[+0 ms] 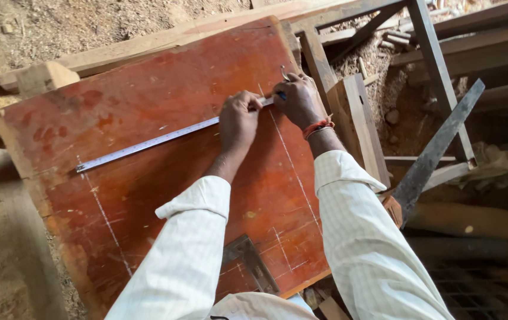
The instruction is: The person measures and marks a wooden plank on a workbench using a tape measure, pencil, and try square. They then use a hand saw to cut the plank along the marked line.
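A large reddish-brown wooden board (147,136) lies flat on a sawdust-strewn surface, chalk lines marked across it, with a wooden frame (378,71) just beside its far right edge. A long steel ruler (153,141) rests diagonally across the board, and the left hand (239,118) presses its right end down with clenched fingers. Just beside it, the right hand (298,99) pinches a small blue-tipped marking tool (281,95) against the ruler's end.
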